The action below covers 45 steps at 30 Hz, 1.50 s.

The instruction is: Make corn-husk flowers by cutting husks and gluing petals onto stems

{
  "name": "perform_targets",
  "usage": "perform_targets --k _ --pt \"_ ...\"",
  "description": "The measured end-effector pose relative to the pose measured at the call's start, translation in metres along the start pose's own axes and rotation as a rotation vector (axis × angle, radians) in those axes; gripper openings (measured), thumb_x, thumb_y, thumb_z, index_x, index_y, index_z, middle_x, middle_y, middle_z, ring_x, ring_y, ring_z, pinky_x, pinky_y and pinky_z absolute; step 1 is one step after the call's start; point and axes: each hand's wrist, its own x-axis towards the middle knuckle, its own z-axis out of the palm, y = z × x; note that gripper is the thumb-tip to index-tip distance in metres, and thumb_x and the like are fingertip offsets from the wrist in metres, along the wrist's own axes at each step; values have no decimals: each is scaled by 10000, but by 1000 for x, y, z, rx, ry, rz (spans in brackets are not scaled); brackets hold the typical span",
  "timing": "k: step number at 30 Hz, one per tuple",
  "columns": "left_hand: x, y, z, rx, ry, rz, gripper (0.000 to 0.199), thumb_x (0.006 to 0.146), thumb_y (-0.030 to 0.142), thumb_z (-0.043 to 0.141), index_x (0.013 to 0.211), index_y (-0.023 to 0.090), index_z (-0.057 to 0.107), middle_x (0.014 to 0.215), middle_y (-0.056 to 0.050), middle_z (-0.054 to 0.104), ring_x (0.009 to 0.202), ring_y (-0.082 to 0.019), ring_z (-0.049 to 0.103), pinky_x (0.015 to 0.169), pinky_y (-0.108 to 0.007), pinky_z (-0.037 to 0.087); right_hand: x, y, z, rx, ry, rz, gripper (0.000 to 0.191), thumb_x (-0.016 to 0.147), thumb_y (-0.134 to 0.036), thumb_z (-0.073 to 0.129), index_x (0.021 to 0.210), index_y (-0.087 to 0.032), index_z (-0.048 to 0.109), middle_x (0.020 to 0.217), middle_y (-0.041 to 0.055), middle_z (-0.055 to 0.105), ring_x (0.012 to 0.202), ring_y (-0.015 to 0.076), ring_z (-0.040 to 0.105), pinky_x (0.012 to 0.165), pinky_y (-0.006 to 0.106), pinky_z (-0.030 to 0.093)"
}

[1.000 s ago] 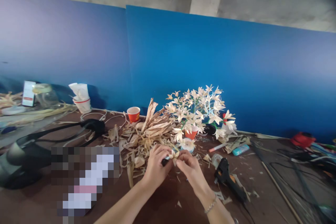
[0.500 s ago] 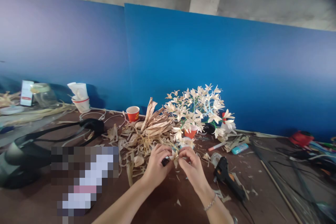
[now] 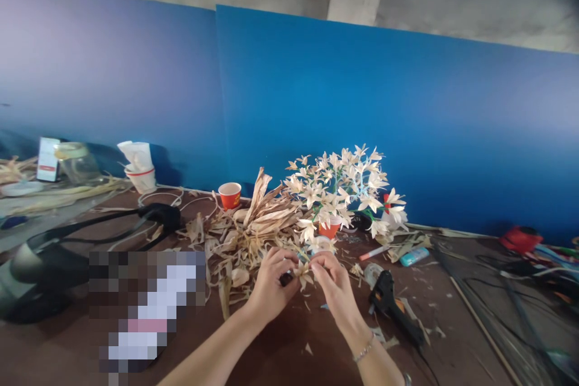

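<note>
Between my hands is a small cream husk flower (image 3: 304, 274), its pointed petals spread. My left hand (image 3: 274, 283) pinches it from the left, and a small black object (image 3: 286, 278), too hidden to name, shows inside its curled fingers. My right hand (image 3: 333, 280) has thumb and forefinger together at the flower's right edge; whether a petal is between them I cannot tell. Just beyond stands a bunch of cream husk flowers (image 3: 344, 187) on green stems in a red paper cup (image 3: 329, 230). Dried corn husks (image 3: 271, 211) and loose scraps lie ahead of my left hand.
A black glue gun (image 3: 392, 307) with a cord lies to the right, near a turquoise packet (image 3: 414, 257) and a marker (image 3: 373, 253). A red cup (image 3: 230, 195) stands at the back. Left are a black-strapped device (image 3: 40, 271) and a glass jar (image 3: 79, 163).
My right fingers have shifted slightly right and up from the flower's middle, so more of its petals show. My left hand stays nearly still.
</note>
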Motion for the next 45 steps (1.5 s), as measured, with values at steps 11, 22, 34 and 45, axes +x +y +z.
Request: perform_targets --k 11,22,34,45 --pt "0 -1 -1 11 37 -33 99 731 118 571 661 188 564 829 -47 628 804 -189 541 722 -328 433 0 5 -1 18 -85 71 193 729 -237 536 547 -176 515 728 6 520 664 137 477 594 231 363" --pt "2 0 -2 -123 37 -108 75 730 169 610 657 188 609 821 -50 620 817 -193 550 753 -342 445 -1 6 1 93 -55 109 161 754 -230 504 614 -176 562 631 -13 499 606 120 451 564 215 376" --pt "2 -3 1 -421 12 -264 183 724 339 637 670 164 635 866 -73 623 852 -202 593 792 -330 462 -1 21 10 7 -121 6 89 712 -221 593 658 -161 631 736 22 598 676 153 530 607 241 405" --pt "-2 3 4 -294 109 -191 53 714 203 641 709 180 593 853 -59 620 858 -196 574 792 -332 447 -3 18 13 -53 -34 -53 110 710 -123 536 630 -177 589 721 15 551 686 151 520 636 242 413"
